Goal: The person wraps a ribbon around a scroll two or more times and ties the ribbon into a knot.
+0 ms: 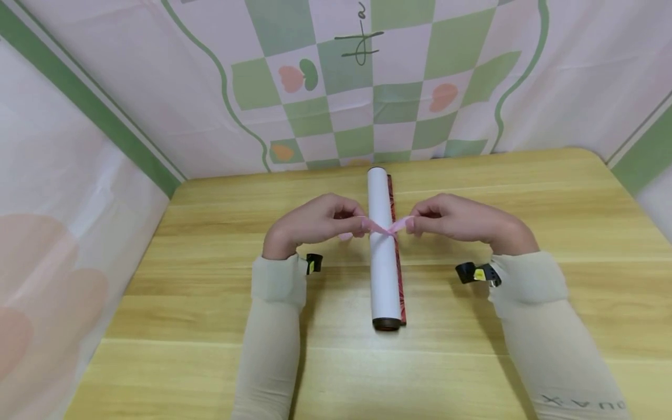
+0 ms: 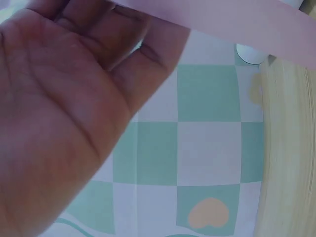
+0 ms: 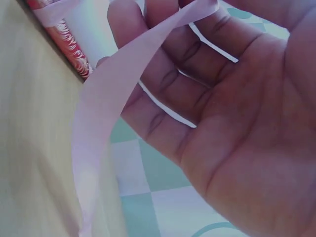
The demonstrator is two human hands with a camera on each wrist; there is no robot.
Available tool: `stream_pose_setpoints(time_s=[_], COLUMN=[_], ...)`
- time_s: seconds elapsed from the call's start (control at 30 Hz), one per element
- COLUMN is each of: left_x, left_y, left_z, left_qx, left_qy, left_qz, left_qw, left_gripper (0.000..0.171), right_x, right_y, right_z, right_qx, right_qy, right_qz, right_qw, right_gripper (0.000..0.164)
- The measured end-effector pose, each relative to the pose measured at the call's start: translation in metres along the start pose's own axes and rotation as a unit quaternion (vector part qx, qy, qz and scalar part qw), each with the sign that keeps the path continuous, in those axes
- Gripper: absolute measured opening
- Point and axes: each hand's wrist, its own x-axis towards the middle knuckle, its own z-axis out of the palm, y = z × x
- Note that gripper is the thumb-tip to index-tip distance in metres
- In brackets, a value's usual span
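A white rolled scroll [image 1: 385, 274] with dark end caps and a red patterned edge strip [image 1: 400, 280] lies lengthwise on the table. Around its middle goes a pink ribbon [image 1: 388, 231], crossed on top of the roll. My left hand [image 1: 320, 224] pinches one ribbon end just left of the scroll. On the other side, my right hand [image 1: 457, 219] pinches the other end between thumb and fingers. In the right wrist view a loose tail of the ribbon [image 3: 94, 143] hangs down from the fingers. The left wrist view shows the ribbon [image 2: 222, 22] running across close to the camera.
The scroll rests on a wooden table [image 1: 184, 303]. A green-and-white checkered cloth [image 1: 346, 87] hangs behind the table's back edge, and another pale cloth [image 1: 68, 175] hangs at the left. Small black cameras [image 1: 315, 262] sit at both wrists.
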Motion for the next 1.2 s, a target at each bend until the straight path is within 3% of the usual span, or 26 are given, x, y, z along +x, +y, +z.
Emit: stream_pose_setpoints(time_s=[0.27,0.37,0.53,0.8,1.03,1.2], left_x=[0.001,0.001,0.002,0.006,0.010,0.018], left_y=[0.001,0.001,0.001,0.001,-0.001,-0.004], left_z=[0.001,0.000,-0.002,0.001,0.005,0.008], left_qx=[-0.047,-0.088,-0.114,-0.125,-0.147,-0.128], left_qy=[0.029,0.024,0.018,0.029,0.042,0.107], left_qz=[0.046,0.058,0.089,0.132,0.139,0.110], left_qw=[0.9974,0.9941,0.9893,0.9829,0.9784,0.9798], left_gripper=[0.024,0.025,0.027,0.028,0.031,0.031], right_x=[-0.002,-0.002,-0.002,-0.004,0.001,0.009], right_y=[0.001,0.001,-0.001,-0.009,-0.012,-0.008], right_z=[-0.004,-0.005,-0.006,-0.006,-0.001,0.004], right_qx=[0.036,0.049,0.092,0.165,0.204,0.226], right_qy=[0.008,0.021,0.030,0.047,0.053,0.057], right_qz=[-0.065,-0.093,-0.145,-0.152,-0.152,-0.165], right_qw=[0.997,0.994,0.985,0.973,0.966,0.958], right_gripper=[0.027,0.026,0.023,0.024,0.024,0.026])
